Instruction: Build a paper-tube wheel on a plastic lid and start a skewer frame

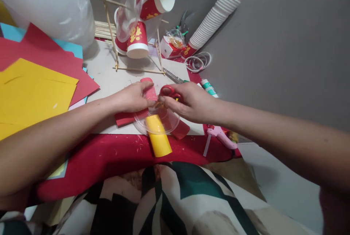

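My left hand (132,97) grips a round clear plastic lid (172,120) near its upper side, against a curled piece of red paper (149,88). From the lid a curled yellow paper piece (160,142) points toward me, and red paper pieces (180,129) stick out to the sides. Closed around a pair of red-handled scissors (167,90) is my right hand (193,101), just right of the left fingertips. The scissor blades are mostly hidden between the hands, near the middle of the lid.
Yellow sheets (35,96) and red sheets (51,54) lie at left. Behind stand a stick frame (139,70) with red paper cups (138,34) and a long stack of cups (218,12). A pink glue gun (221,136) and glue stick (209,87) lie at right.
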Available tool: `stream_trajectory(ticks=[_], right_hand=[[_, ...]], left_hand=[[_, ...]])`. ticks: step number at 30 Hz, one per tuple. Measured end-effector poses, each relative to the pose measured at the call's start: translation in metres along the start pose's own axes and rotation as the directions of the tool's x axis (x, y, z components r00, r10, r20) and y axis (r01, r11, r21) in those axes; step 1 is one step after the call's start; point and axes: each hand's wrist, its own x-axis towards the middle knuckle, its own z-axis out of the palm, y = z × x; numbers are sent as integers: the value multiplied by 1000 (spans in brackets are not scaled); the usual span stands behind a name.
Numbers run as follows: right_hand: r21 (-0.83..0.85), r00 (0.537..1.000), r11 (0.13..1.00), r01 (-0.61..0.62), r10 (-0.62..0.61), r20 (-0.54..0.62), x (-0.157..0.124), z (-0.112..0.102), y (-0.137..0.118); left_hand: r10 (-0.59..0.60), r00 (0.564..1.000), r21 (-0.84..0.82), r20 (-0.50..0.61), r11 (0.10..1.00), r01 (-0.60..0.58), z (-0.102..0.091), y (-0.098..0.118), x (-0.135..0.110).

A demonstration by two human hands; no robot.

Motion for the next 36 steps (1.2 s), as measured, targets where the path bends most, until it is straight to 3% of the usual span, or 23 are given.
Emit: stream_trajectory(ticks=[4,8,11,15,19,21,25,32,34,36], right_hand=[[-115,992,986,122,-121,17,-4,6,3],[-218,996,973,77,-68,49,-4,7,-1],[-239,999,970,47,-39,38,-2,7,-4],[-88,997,994,61,-65,-40,1,5,1],[243,980,969,43,6,-199,4,6,15],[450,965,893,-27,140,-220,4,7,21],[779,931,622,-82,327,-163,0,9,27],[929,894,355,109,373,-247,-7,4,38],[944,897,282,173,350,-269,-9,3,39],[948,901,228,221,324,-288,-12,2,38]], left_hand=[[-39,999,71,13,997,38,-2,2,0],[-26,998,74,55,997,22,-7,2,0],[-63,998,144,21,988,60,-16,3,-1],[-91,989,266,-120,956,120,-35,13,-6],[-10,970,218,-244,974,65,-58,37,-26],[22,947,172,-320,984,35,-67,51,-41],[33,857,37,-515,999,-16,-73,63,-71],[-187,680,-327,-709,941,-82,-56,24,-92],[-262,673,-430,-691,898,-91,-49,16,-92],[-289,720,-503,-631,859,-96,-41,18,-92]])
